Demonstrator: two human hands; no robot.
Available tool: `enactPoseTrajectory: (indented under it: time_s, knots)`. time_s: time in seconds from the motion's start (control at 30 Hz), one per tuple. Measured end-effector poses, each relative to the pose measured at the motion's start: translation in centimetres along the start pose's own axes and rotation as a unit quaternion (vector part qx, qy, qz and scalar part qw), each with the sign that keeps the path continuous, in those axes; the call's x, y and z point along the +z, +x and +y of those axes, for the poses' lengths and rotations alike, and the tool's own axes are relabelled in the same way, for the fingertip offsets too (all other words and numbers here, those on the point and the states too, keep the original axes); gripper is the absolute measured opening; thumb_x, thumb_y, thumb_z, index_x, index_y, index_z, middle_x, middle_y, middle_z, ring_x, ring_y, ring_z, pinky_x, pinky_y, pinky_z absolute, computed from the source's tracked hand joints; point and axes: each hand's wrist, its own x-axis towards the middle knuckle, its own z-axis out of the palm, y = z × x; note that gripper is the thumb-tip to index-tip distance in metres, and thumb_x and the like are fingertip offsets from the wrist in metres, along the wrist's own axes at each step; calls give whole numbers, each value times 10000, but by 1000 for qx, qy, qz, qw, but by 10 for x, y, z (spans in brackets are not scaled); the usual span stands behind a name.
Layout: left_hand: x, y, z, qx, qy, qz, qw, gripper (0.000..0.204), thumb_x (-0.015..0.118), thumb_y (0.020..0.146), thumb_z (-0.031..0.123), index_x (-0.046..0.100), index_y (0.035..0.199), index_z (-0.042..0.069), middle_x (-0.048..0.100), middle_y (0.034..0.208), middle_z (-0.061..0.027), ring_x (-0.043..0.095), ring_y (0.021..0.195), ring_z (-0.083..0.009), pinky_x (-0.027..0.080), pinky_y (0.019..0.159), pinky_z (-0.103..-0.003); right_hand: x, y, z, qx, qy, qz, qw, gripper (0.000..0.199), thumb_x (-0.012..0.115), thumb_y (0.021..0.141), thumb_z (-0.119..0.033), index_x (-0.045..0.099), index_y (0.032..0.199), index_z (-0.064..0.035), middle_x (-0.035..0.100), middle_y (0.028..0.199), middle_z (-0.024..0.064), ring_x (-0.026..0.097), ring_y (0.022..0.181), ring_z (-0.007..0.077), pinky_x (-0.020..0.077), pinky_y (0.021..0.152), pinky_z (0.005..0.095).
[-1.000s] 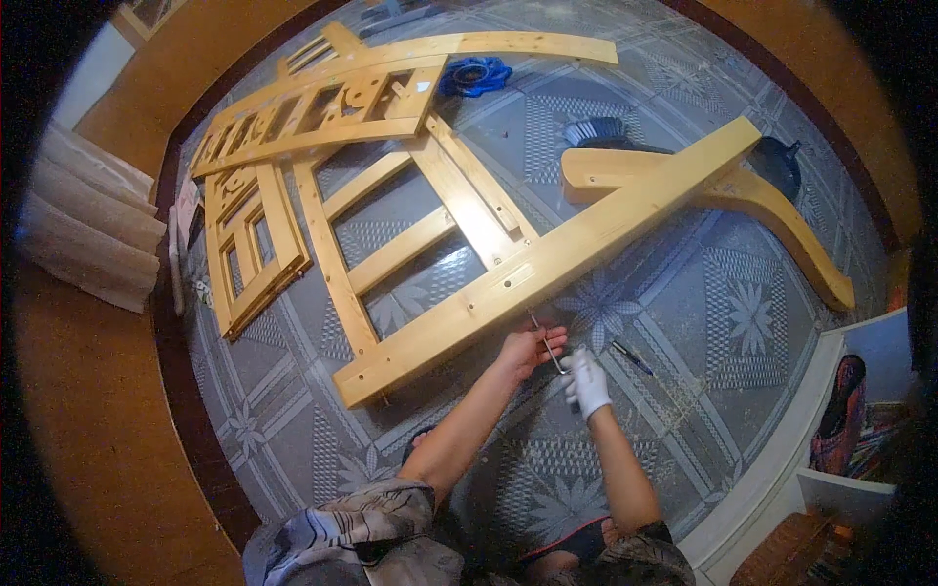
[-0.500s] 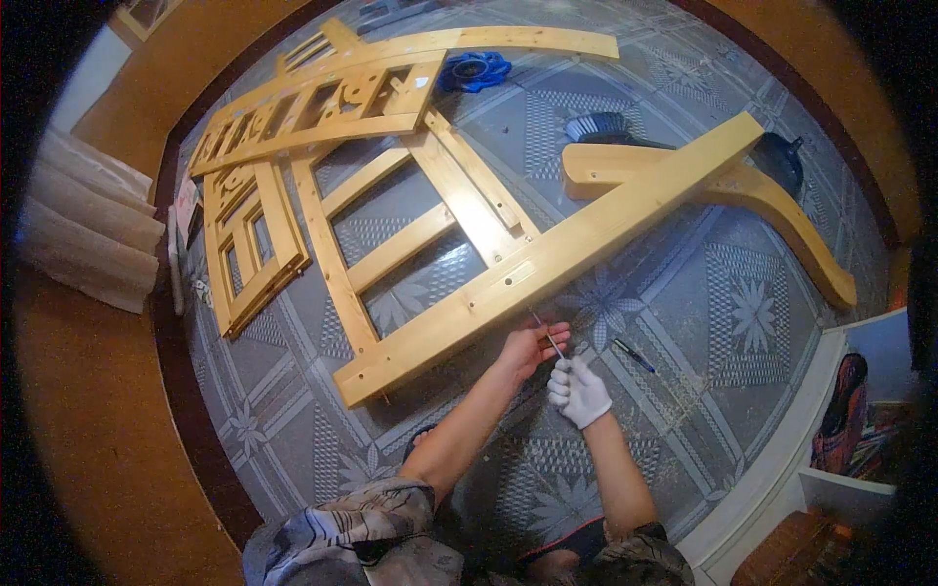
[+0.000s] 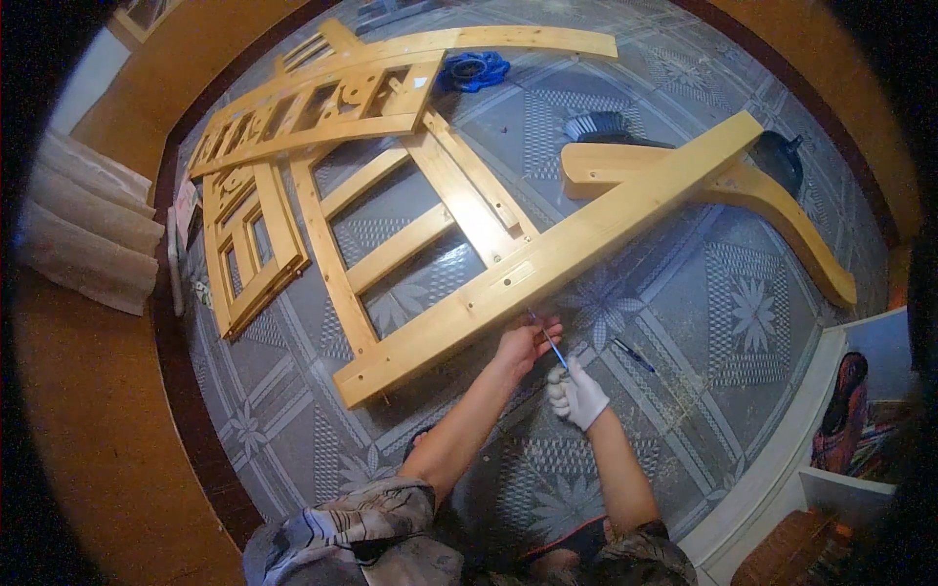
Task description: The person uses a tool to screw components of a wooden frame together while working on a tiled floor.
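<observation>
Hands meet just below the long wooden beam (image 3: 547,264), which runs from 8 o'clock to 2 o'clock across the patterned floor (image 3: 723,322). Left hand (image 3: 528,342), bare, rests its fingers against the beam's lower edge and closes on the upper end of a thin blue-handled tool (image 3: 550,344). Right hand (image 3: 576,391), in a white glove, is closed on the tool's lower end. Slatted wooden frame (image 3: 391,234) joins the beam at 11 o'clock. Dark pen-like object (image 3: 633,354) lies at 3 o'clock of the glove.
</observation>
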Motion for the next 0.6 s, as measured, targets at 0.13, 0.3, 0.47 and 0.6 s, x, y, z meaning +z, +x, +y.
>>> enactPoseTrajectory:
  time_s: [0.13,0.3,0.47,0.6]
  knots:
    - [3,1,-1,2,-3,-22,1000,216,343,824,19,388,1033,-10,510,1012,-168,539,881,-247,473,741,-354,-24,16,0,-26,89,-97,991,370,462,782,-452,464,773,-82,361,517,-5,290,408,97,245,370,253]
    - [1,-1,4,-2,12,-17,1000,214,355,829,38,391,1034,-16,513,1009,-168,538,884,-247,469,747,-352,15,-4,-5,-404,-551,259,683,206,578,719,-224,496,688,-37,542,658,62,507,520,204,397,501,327]
    - [4,1,1,-6,10,-17,1000,215,361,830,45,394,1034,-13,516,1012,-158,531,897,-243,464,755,-357,1,15,5,-524,-472,278,653,323,552,733,-357,497,756,-40,488,564,66,461,468,213,361,456,329]
    - [5,-1,2,-2,0,-4,1000,245,354,844,60,390,1072,-21,496,1030,-172,515,929,-265,454,786,-390,-1,-2,-11,-50,11,37,998,520,399,757,-561,486,810,-51,413,526,31,345,397,163,269,375,288]
